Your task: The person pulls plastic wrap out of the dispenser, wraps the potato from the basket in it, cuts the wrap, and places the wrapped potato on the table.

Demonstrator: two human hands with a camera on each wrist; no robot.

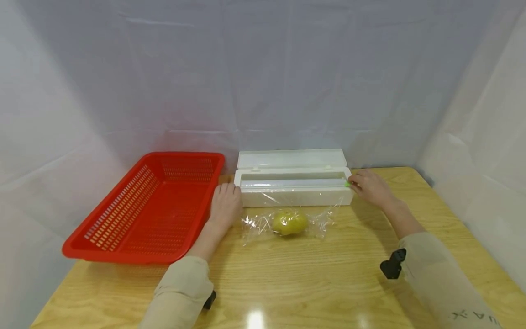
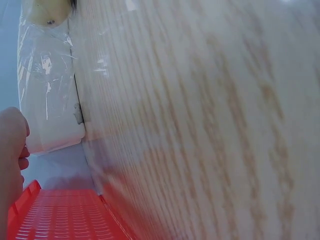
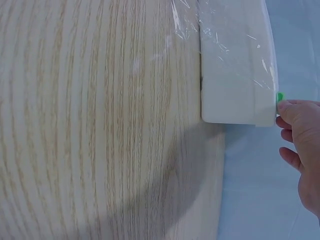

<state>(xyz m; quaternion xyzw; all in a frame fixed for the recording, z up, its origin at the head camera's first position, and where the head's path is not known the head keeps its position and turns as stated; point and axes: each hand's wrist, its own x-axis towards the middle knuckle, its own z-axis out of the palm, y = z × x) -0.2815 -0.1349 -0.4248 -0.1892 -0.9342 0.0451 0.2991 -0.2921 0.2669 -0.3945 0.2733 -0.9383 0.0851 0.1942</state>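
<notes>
Dispenser box (image 1: 297, 197), white, lid (image 1: 291, 159) raised, sits toward the back of the table (image 1: 287, 283), and you're at both ends of it! Your right hand (image 1: 371, 188) pinches the little green slider (image 1: 347, 184) at the right end; your left hand (image 1: 225, 206) is at the left end, beside the red basket (image 1: 174, 210), and whether it grips anything, I can't tell. Clear film (image 1: 256, 223) spreads from the box's front over that yellow-green fruit (image 1: 290, 222), which lies just before you on the table.
</notes>
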